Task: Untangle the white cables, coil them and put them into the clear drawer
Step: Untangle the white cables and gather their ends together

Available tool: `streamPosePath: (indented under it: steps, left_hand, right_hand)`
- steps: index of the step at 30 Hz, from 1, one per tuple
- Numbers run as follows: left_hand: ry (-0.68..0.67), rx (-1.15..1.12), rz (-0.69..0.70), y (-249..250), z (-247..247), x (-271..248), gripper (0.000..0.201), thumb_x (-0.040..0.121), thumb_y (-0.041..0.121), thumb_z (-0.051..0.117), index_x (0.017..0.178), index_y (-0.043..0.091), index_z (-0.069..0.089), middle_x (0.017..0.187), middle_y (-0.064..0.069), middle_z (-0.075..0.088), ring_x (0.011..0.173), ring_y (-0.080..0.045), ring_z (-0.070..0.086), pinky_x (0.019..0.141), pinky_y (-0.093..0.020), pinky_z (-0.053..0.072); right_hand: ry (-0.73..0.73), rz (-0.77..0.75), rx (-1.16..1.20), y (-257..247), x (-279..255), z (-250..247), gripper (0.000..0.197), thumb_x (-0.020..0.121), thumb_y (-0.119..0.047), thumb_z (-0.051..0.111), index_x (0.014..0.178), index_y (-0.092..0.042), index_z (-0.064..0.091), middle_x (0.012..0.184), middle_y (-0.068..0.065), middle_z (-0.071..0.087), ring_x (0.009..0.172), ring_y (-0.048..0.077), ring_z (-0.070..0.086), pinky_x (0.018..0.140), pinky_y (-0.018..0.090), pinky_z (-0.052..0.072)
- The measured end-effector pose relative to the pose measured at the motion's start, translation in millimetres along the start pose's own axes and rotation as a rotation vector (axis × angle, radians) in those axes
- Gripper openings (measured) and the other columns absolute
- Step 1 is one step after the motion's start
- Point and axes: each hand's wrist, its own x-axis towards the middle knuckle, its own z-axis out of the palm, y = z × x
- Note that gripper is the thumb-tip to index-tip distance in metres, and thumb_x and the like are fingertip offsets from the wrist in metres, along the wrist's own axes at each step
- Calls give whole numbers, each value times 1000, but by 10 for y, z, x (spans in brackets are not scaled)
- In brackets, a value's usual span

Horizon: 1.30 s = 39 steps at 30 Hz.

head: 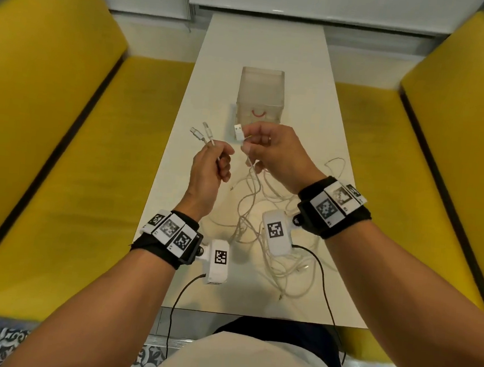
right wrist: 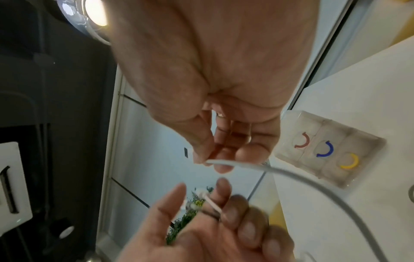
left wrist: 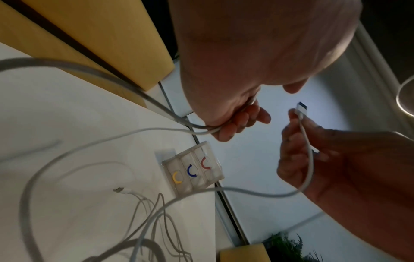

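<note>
A tangle of white cables [head: 263,229] lies on the white table [head: 315,102] under my raised hands. My left hand [head: 211,166] grips two cable ends, their small plugs [head: 201,131] sticking up past the fingers. My right hand [head: 267,147] pinches a third cable just below its white USB plug [head: 238,131]; this cable [left wrist: 306,147] hangs down to the pile. The clear drawer unit [head: 260,97] stands just beyond the hands. Its three small drawers, with red [left wrist: 205,163], blue and yellow handles, look closed.
Yellow benches [head: 63,138] run along both sides of the narrow table. Black leads [head: 325,287] from the wrist cameras trail over the near table edge. A white wall and window sill lie beyond the far end.
</note>
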Motion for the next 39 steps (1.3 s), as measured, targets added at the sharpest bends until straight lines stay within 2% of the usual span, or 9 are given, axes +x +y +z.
streamPosePath:
  steps: [5,9,12,15,22,27,31,34,39]
  left_hand:
    - [-33,140,44,66,198,-28,32,105,40,44,86,16,54,67,3,39,62,-11,36,56,-30,33]
    - [-9,254,65,108,265,12,40,112,33,32,89,12,57,66,1,41,59,-12,37,54,-31,33]
    - [-11,267,37,139,311,26,47,112,31,29,97,0,61,67,-3,44,58,-12,39,53,-28,36]
    - [-15,170,22,206,311,26,43,112,26,32,82,9,57,64,-3,44,57,-13,39,53,-27,36]
    - [-92,-29,-12,342,459,-11,31,110,26,39,92,12,61,79,-1,67,77,-15,64,70,-33,52]
    - [-147,-148,-22,498,478,-62,40,109,30,37,82,8,56,99,-23,62,91,-33,61,79,-46,51]
    - [-91,-225,13,580,440,7,45,112,30,33,71,11,40,63,-4,45,59,-20,49,61,-34,49]
    - [-38,-197,32,558,418,-3,47,112,33,32,68,14,35,56,3,29,47,-12,29,46,-26,33]
    - [59,-186,131,778,295,26,46,110,33,35,66,21,34,57,4,24,49,-12,18,44,-25,19]
  right_hand:
    - [192,-55,-6,-19,56,157,15,84,3,73,98,7,70,77,14,71,59,8,64,54,18,50]
    - [268,-92,-16,53,56,246,11,79,7,71,88,1,72,78,15,74,67,21,70,66,37,62]
    - [347,-176,-110,104,25,291,12,81,-1,70,90,-9,68,88,3,69,68,2,59,62,18,50]
    - [413,-170,-160,175,38,276,27,82,-24,76,101,-20,57,104,5,62,84,8,54,73,20,47]
    - [-139,26,322,192,26,189,25,101,-32,47,109,-16,64,91,-7,68,83,8,65,76,33,53]
    - [-291,47,395,151,44,49,45,93,-29,61,129,-2,55,112,18,62,101,35,61,85,49,51]
    - [-227,10,109,174,50,27,34,80,-21,81,97,1,61,68,12,54,52,20,50,51,32,43]
    - [-214,8,-36,153,43,91,24,86,-17,78,73,-15,58,58,0,48,48,11,40,48,25,34]
    - [-253,53,-333,340,49,33,42,85,-29,79,62,-6,53,53,2,43,45,12,37,48,23,33]
